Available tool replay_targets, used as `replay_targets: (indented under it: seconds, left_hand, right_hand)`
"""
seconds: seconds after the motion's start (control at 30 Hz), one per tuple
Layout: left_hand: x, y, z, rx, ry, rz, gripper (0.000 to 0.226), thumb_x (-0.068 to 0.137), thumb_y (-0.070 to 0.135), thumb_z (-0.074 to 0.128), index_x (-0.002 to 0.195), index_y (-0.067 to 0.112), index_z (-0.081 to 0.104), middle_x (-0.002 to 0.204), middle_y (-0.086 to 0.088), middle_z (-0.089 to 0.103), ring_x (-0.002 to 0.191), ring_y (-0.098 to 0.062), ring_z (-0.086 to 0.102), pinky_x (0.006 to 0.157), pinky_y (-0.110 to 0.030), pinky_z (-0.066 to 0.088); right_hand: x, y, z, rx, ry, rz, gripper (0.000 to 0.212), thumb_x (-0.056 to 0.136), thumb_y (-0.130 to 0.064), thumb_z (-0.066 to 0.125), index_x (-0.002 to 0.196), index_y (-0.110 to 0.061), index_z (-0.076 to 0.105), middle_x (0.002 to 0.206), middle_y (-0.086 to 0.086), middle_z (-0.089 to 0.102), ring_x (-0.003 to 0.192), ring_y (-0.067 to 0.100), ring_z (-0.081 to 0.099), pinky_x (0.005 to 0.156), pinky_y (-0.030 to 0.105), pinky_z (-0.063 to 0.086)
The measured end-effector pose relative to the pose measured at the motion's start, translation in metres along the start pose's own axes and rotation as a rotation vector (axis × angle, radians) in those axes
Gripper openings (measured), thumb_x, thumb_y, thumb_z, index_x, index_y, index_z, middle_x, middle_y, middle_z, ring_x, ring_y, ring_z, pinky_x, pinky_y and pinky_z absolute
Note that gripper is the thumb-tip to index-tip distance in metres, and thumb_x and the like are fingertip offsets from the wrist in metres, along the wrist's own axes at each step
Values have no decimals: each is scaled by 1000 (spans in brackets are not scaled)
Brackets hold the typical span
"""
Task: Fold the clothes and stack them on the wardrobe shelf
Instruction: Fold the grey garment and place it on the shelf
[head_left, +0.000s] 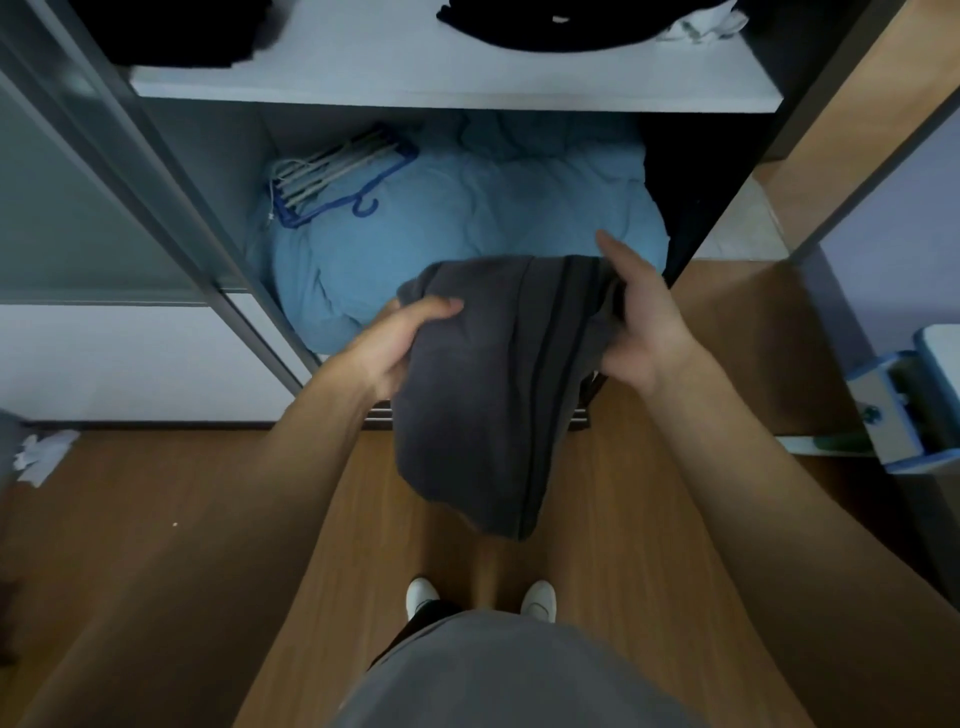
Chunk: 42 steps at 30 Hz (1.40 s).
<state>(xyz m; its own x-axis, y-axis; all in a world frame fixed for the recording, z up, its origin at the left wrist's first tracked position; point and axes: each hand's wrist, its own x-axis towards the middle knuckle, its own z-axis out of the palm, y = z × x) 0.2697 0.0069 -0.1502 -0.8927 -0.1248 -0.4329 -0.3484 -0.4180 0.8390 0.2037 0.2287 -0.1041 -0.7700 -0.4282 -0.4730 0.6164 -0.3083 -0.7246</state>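
The fingers of the left hand (400, 338) were hidden under the grey garment (483, 395). The fingertips of the right hand (639, 322) disappeared into its folds. The dark clothes (545, 26) on the shelf (415, 78) were cut by the upper edge. A blue-and-white object (914, 405) was cut by the right edge, and a pale speck (175, 524) on the floor (208, 571) was too small to identify.
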Motion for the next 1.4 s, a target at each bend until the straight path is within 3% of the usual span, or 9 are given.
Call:
replay_targets:
  seconds: [0.23,0.33,0.43,0.53,0.63,0.9,1.03,1.2,1.4]
  left_hand:
    - [1,26,26,-67,17,-136,23,90,27,68,93,8,81,99,-13,77,83,-23,75,65,-33,60]
    - [4,27,22,-63,54,-112,32,94,28,65,118,6,68,108,-15,74,85,-22,75,66,-32,60]
    - [6,27,0,-117,34,-73,29,95,35,63,105,11,76,107,-10,74,92,-19,74,72,-29,59]
    - [2,16,-29,-158,-50,-83,38,90,47,58,108,20,78,121,-5,71,111,-19,68,84,-31,58]
    - [-10,-13,-34,-19,-120,-227,43,80,52,54,102,24,78,105,2,77,97,-13,73,75,-30,59]
    - [-10,3,-1,-123,-53,-49,32,87,22,68,114,7,72,111,-14,74,100,-24,72,76,-31,59]
    - [-6,17,11,-157,-93,-69,35,91,30,63,113,5,73,117,-15,71,105,-25,70,86,-35,57]
    - [-3,13,-6,-173,-84,-43,40,93,45,60,105,11,78,114,-12,73,107,-25,69,82,-33,58]
    - [-17,-23,-22,74,-138,-248,36,80,44,66,108,22,74,108,0,76,97,-15,73,68,-28,60]
  right_hand:
    - [1,57,-13,-213,-70,-80,30,82,-53,67,106,-36,72,112,-11,74,107,8,69,95,32,55]
    - [2,66,-10,-263,65,-151,25,84,-27,76,108,-26,70,105,-4,77,102,16,71,87,34,59]
    - [3,54,-9,-112,109,-139,19,89,-18,71,107,-13,71,105,6,77,97,21,73,78,33,61]
    - [-1,41,-4,18,91,-44,20,90,-22,69,101,-7,77,107,13,76,95,26,74,69,32,61]
    - [0,35,4,48,64,24,27,93,-28,65,86,-9,82,103,12,76,93,25,74,67,33,61]
    - [0,4,-12,81,-44,16,53,93,-45,60,128,-5,65,129,16,66,117,31,65,97,41,53]
    - [-7,39,-14,-80,-93,41,31,85,-42,65,105,-20,76,113,3,75,99,16,73,74,30,60]
    - [-8,53,-6,-166,13,-80,21,89,-17,69,111,-16,69,106,2,76,99,17,72,80,30,59]
    - [-2,45,-4,-49,50,-7,29,91,-30,69,114,-13,69,108,3,76,98,18,73,74,30,59]
